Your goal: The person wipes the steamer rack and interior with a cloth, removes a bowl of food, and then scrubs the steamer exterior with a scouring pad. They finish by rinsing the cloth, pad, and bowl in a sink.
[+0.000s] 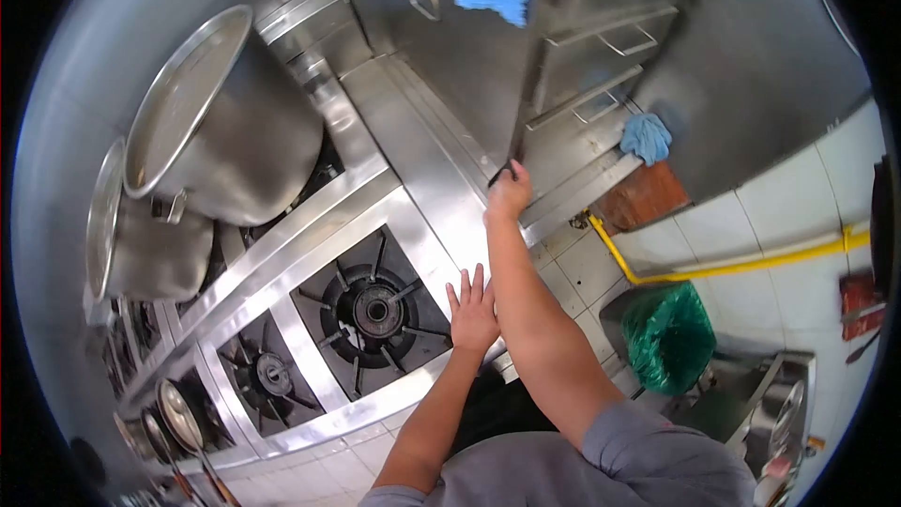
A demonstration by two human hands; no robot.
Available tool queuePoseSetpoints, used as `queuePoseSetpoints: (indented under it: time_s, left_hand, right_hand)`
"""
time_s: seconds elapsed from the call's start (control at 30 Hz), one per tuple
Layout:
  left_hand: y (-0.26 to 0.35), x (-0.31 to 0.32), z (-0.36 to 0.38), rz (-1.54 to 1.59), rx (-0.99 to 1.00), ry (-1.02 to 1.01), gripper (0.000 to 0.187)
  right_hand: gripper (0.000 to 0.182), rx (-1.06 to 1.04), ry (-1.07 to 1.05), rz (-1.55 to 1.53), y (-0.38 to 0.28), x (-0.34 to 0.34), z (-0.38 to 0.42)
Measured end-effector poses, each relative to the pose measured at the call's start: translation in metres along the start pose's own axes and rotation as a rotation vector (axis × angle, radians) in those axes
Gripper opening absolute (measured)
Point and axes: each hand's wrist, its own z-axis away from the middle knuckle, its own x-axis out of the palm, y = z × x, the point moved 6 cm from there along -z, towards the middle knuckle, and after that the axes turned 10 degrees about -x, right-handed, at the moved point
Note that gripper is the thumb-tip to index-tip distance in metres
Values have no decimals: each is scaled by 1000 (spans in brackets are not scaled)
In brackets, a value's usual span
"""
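Note:
My left hand (475,319) lies with fingers spread on the steel edge of the stove (450,249), right beside a black burner (377,308). Farther forward, my right hand (510,195) is closed around a small black thing (500,176) at the far corner of the steel surface, near the base of an upright steel cabinet. Its kind is mostly hidden by my fingers. My right forearm passes just to the right of my left hand.
Two large steel pots (225,122) stand at the back left. Pans (183,413) sit at the lower left. Blue cloths (646,138) hang or lie by the steel drawers. At right are a yellow pipe (732,266), a green-lined bin (668,338) and a sink (798,366).

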Motion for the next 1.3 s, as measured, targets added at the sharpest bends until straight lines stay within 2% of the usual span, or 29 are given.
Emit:
queuePoseSetpoints:
  time_s: [0.03, 0.17, 0.23, 0.27, 0.33, 0.47, 0.53, 0.57, 0.67, 0.7, 0.77, 0.87, 0.9, 0.97, 1.0, 1.03, 1.1, 1.17, 1.23, 1.27, 1.3]
  left_hand:
    - [0, -1, 0, 19, 1, 2, 62]
    - [-2, -4, 1, 91, -6, 36, 58]
    - [-4, -6, 1, 118, -16, 50, 58]
    - [-3, -6, 3, 131, 3, 53, 58]
    - [-5, -6, 4, 150, -10, 57, 58]
    - [-6, -8, 4, 154, 4, 83, 58]
    - [-6, -7, 6, 169, -2, 74, 57]
    - [-8, -6, 3, 165, -3, 61, 57]
    - [-10, -6, 6, 165, -5, 84, 57]
    - [-8, -7, 5, 148, 7, 111, 57]
    - [-9, -9, 2, 169, 2, 105, 56]
    - [-8, -8, 4, 192, -1, 80, 56]
    - [-8, -8, 3, 190, -9, 75, 56]
    - [-6, -10, 1, 188, 11, 89, 55]
    - [-7, -10, 0, 187, 10, 88, 56]
    - [-7, -7, 2, 189, 6, 73, 56]
    - [-3, -6, 8, 173, 13, 63, 56]
    - [-4, -8, 2, 154, 0, 76, 56]
    - [-3, -11, 0, 143, 6, 63, 57]
    - [-2, -12, 1, 131, 6, 67, 57]
    - [-1, -13, 3, 119, 8, 71, 57]
  right_hand:
    - [25, 50, -20, -64, -16, 0, 5]
    - [27, -1, -103, -140, -93, 3, 17]
    - [27, -317, -206, -21, -130, 6, 17]
    - [27, -316, -233, -10, -128, 6, 15]
    - [26, -600, -255, 88, -130, 6, 12]
    - [26, -489, -295, 85, -69, -10, 8]
    - [28, -253, -305, 262, -47, -11, 10]
    - [28, -260, -321, 256, -47, -3, 4]
    - [30, -355, -295, 36, -116, 2, 12]
    - [30, -358, -288, 43, -116, -1, 14]
    - [28, -528, -270, 103, -126, 7, 23]
    - [27, -542, -266, 77, -65, -6, 8]
    - [27, -555, -247, 79, -63, -12, 6]
    - [25, -238, -264, 178, -43, -11, 2]
    - [26, -161, -247, 36, -39, -7, -6]
    - [26, -157, -239, 35, -62, -2, -1]
    - [27, -441, -261, 36, -151, 9, 20]
    - [27, -406, -268, 2, -141, 9, 13]
    - [25, -466, -311, -126, -99, 5, 12]
    - [25, -450, -316, 5, -85, -1, 11]
    - [25, -449, -304, 4, -85, -4, 10]
